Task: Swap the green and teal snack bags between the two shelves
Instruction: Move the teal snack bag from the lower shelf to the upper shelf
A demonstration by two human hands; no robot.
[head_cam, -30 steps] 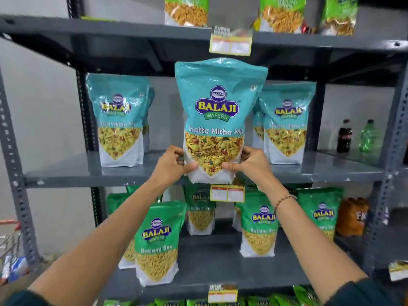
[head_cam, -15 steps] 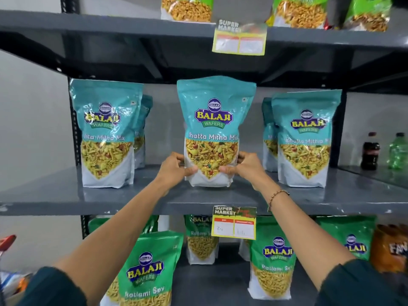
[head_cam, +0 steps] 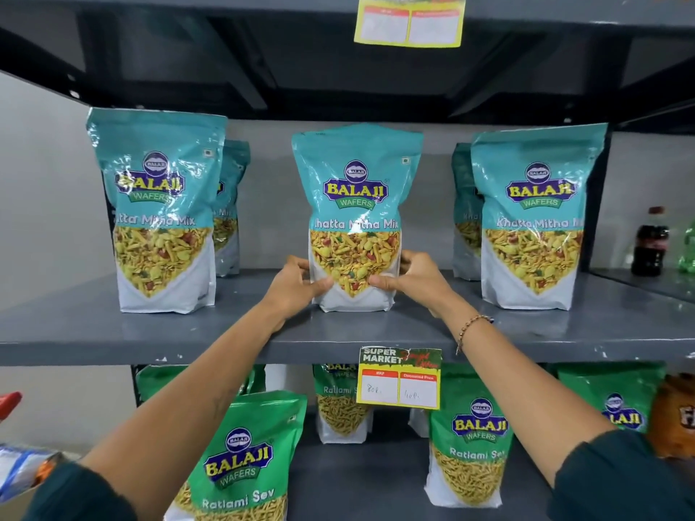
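Green snack bags (head_cam: pixel 240 460) stand on the lower shelf (head_cam: pixel 361 486) at the bottom of the frame. Above them at center, the left hand (head_cam: pixel 295 285) and right hand (head_cam: pixel 415 278) each keep a grip clamped on the base of a teal snack bag (head_cam: pixel 355 216), upright on the middle shelf (head_cam: pixel 225 332) between other teal bags (head_cam: pixel 160 208).

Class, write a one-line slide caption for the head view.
Both hands, left and right, grip a teal snack bag standing on the grey shelf.
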